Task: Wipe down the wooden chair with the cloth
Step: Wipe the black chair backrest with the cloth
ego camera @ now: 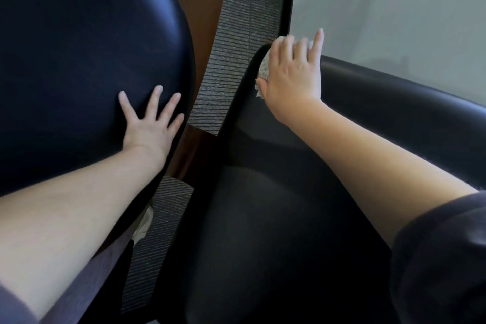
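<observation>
My R hand [292, 71] lies flat, fingers straight, pressing the small white speckled cloth [263, 68] onto the top of the dark curved chair rim [244, 102]. Cloth is mostly under my palm, prob. bunched. L hand [152, 123] is spread flat on the dark blue padded cushion [79, 34] alongside, grasping nothing.

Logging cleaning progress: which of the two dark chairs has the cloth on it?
The right chair: the right hand presses the cloth on its curved rim. The left chair bears only the flat left hand.
</observation>
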A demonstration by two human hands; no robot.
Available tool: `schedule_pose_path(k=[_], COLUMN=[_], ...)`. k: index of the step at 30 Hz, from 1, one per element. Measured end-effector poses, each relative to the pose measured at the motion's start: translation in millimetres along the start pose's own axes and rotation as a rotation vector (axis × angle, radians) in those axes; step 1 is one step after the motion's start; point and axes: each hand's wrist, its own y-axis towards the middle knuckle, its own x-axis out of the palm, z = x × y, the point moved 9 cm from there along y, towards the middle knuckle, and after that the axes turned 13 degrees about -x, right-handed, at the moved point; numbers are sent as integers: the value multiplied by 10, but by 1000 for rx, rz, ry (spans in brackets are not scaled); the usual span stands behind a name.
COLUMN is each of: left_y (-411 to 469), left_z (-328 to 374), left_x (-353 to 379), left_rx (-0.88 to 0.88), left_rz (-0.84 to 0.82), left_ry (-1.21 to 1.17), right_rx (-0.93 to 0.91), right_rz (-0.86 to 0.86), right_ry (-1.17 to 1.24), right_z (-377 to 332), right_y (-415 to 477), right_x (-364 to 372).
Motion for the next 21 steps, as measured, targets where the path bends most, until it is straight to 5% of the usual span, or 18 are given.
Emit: schedule_pose_path(k=[14,21], left_y=[70,84], left_z=[-21,-19], left_x=[111,143], left_rx=[39,37], left_rz=[92,102], left_ry=[63,66], right_rx=[-111,102], right_rz=[-23,-57], right_ry=[-38,-26], right_z=[-278,-67], right_y=[256,89], right_x=[-29,-38])
